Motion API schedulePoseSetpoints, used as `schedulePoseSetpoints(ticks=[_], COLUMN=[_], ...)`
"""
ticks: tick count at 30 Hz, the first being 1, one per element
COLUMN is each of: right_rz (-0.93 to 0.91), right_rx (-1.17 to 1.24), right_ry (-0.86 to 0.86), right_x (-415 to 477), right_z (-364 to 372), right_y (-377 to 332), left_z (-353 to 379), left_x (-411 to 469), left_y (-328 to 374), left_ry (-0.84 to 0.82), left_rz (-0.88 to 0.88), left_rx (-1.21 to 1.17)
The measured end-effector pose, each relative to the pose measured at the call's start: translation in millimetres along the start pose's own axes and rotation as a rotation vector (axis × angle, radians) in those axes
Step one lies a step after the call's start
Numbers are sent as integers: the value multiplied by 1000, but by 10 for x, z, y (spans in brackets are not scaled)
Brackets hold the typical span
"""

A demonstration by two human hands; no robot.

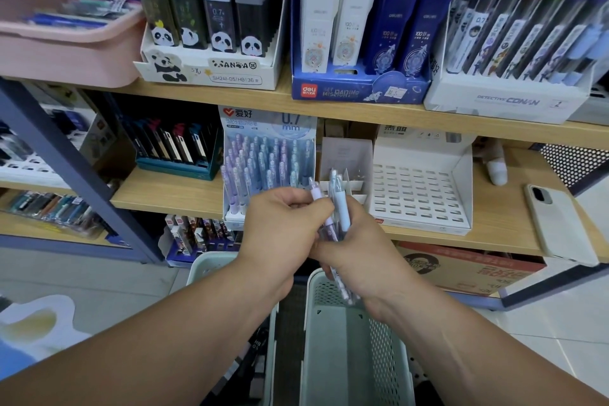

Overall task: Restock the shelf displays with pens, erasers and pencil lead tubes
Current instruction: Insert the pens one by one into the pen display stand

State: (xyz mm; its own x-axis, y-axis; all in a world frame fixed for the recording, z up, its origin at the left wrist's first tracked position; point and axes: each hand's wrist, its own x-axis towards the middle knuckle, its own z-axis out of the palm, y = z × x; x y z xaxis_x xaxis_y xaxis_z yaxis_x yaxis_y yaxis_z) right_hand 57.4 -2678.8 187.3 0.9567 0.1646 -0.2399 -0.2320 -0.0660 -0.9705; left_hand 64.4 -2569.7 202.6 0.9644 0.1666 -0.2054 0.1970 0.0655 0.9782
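The right hand (357, 257) grips a bundle of pastel pens (342, 212), their tops pointing up. The left hand (280, 227), touching the right, pinches a lilac pen (316, 195) at the edge of that bundle. Both are held over a pale green perforated basket (311, 310). Just behind them on the wooden shelf (171, 194) stands a 0.7 mm pen display (263, 158), nearly full, with an empty white slotted display (418, 194) to its right and a phone (557, 224) beyond. Pencil lead tube boxes (211, 43) line the shelf above.
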Motion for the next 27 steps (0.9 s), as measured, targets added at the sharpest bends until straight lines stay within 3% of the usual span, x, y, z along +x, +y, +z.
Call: schedulePoseSetpoints(ticks=[6, 15, 22, 27], right_rz=[8, 293, 306, 342], right_rx=[43, 519, 367, 446], right_ry=[27, 10, 177, 129], right_x=[-16, 34, 125, 138], right_z=[-5, -129, -140, -156], right_y=[-36, -114, -61, -45], left_z=[-16, -191, -375, -604], left_x=[12, 117, 143, 147], left_y=[-17, 37, 15, -43], left_ry=[-9, -177, -116, -41], left_rz=[-34, -42, -13, 7], left_rx=[-84, -328, -386, -406])
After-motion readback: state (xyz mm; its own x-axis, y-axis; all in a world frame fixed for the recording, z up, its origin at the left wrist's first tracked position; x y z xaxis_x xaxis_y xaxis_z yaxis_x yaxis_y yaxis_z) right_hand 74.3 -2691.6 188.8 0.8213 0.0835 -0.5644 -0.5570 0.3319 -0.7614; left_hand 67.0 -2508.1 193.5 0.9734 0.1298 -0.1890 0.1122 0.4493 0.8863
